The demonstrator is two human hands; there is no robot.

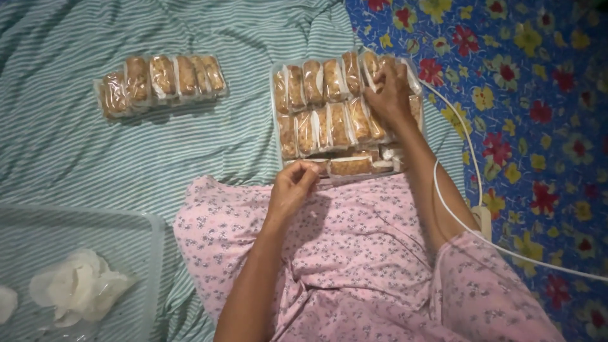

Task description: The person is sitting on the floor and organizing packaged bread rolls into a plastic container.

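A clear tray (276,107) filled with rows of wrapped brown snack packets (326,123) rests on the striped green cloth (76,158) just past my lap. My right hand (389,92) lies on the packets at the tray's far right corner, fingers bent over one. My left hand (292,187) is at the tray's near edge, fingertips pinched together on the edge of a packet there. My lap is covered by pink flowered fabric (354,253).
A second bundle of wrapped snack packets (158,82) lies on the cloth at upper left. A clear plastic box (149,234) with white crumpled pieces (79,288) sits at lower left. A white cable (456,215) runs across the blue flowered mat (538,114) on the right.
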